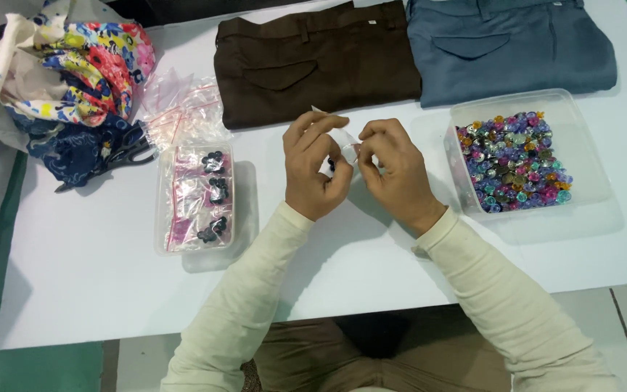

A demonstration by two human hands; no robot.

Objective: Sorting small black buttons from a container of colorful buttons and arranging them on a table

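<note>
Hands: my left hand (315, 168) and right hand (393, 168) meet over the middle of the white table (88, 268), fingers pinched on one small clear bag (344, 145) holding dark buttons.
Left side: clear box (196, 197) of filled bags, near loose empty bags (179, 109).
Right edge: clear tub (527, 152) of coloured gems.
Far edge: folded brown trousers (313, 65) beside blue trousers (509, 47).
Far left corner: floral fabric (74, 72).

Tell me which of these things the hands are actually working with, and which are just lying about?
In use:
- left hand and right hand, pinching a small clear bag with dark buttons
- clear tub of filled bags
- loose empty bags

Lying about:
- tub of coloured gems
- brown trousers
- blue trousers
- floral cloth
- scissors
</note>
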